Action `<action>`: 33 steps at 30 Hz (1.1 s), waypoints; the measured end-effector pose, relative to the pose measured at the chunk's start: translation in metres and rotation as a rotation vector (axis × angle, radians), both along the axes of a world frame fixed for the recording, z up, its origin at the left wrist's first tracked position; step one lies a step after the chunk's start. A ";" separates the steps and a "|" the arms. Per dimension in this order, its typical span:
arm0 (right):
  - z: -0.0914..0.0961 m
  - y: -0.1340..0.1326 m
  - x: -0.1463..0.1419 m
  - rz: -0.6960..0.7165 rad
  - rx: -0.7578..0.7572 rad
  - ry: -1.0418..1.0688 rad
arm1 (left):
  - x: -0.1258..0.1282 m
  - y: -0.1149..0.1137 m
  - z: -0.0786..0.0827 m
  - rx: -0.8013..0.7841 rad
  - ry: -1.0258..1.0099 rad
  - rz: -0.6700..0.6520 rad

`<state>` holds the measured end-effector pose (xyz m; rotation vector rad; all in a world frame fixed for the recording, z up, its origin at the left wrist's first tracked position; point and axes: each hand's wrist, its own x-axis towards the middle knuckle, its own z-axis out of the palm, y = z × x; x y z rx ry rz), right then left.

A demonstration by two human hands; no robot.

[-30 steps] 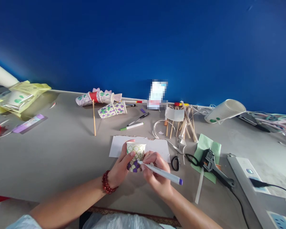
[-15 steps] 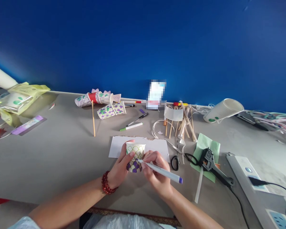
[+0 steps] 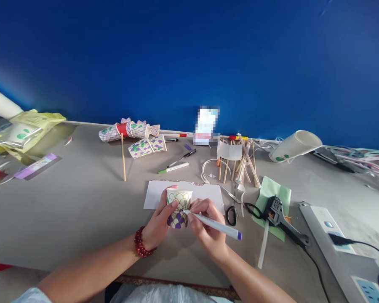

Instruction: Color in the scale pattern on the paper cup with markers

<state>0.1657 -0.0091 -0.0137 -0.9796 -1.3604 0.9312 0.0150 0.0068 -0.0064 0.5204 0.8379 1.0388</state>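
My left hand [image 3: 159, 219], with a red bead bracelet at its wrist, is closed around a paper cup [image 3: 179, 201] from the left. Green scale outlines cover the cup, and several scales on its lower part are filled in purple. Between the fingers of my right hand [image 3: 210, 227] is a white marker [image 3: 217, 226] with a purple end. Its tip touches the cup's side or sits right at it. Behind both hands a sheet of white paper [image 3: 205, 193] lies on the table. Scissors [image 3: 232, 213] with black handles lie right of my right hand.
At the back left lie a fish made of cups [image 3: 139, 129] on a stick and a purple-green patterned cup [image 3: 147, 146]. Pens, wooden sticks [image 3: 248, 162] and a lit phone [image 3: 205, 125] are ahead. A glue gun [image 3: 279, 219] and a power strip [image 3: 330, 235] sit right.
Hardly anything differs. The marker tip has shifted very slightly on the cup, while both hands keep their hold.
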 end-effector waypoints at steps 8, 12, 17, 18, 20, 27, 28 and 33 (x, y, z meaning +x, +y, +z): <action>-0.002 0.001 0.000 0.012 0.016 0.032 | 0.000 0.000 0.001 -0.015 -0.012 0.003; -0.002 0.000 0.000 0.026 0.034 0.022 | 0.000 -0.001 0.000 -0.014 -0.017 -0.005; -0.001 0.001 0.000 0.023 0.027 0.014 | -0.001 0.000 -0.001 -0.014 -0.007 -0.005; -0.001 0.001 -0.001 0.028 0.033 0.013 | -0.001 0.000 -0.001 -0.018 -0.008 -0.009; 0.000 0.001 -0.001 0.032 0.050 0.010 | -0.001 0.000 -0.002 -0.020 -0.011 -0.011; 0.001 0.001 -0.001 0.028 0.048 -0.019 | -0.001 0.000 -0.004 -0.005 -0.010 -0.009; 0.001 0.001 0.000 0.028 0.045 -0.016 | -0.001 0.000 -0.005 -0.002 -0.009 -0.011; 0.000 0.002 0.000 0.040 0.053 -0.007 | -0.001 0.000 -0.004 -0.003 -0.020 -0.023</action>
